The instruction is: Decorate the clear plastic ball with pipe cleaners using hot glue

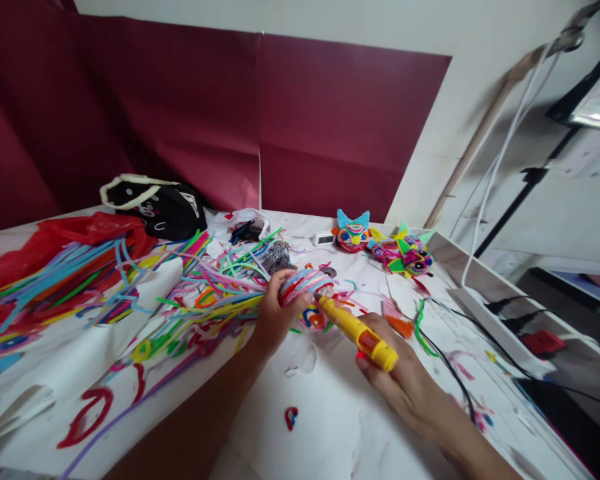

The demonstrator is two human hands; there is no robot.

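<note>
My left hand [275,313] is closed around a coiled pipe-cleaner piece [305,283] in pink, red and blue, held just above the white table [320,413]. My right hand [400,373] grips a yellow glue pen [355,330] with a red button. Its tip touches the coiled piece near my left thumb. A small round coil [314,320] lies under the pen tip.
Loose pipe cleaners [210,287] lie heaped across the table's left and middle, with a red plastic bag [80,233] and a black pouch [155,207] behind. Two finished colourful mask figures [353,233] [405,257] sit at the back. A black cable [450,367] and a power strip [500,327] lie at right.
</note>
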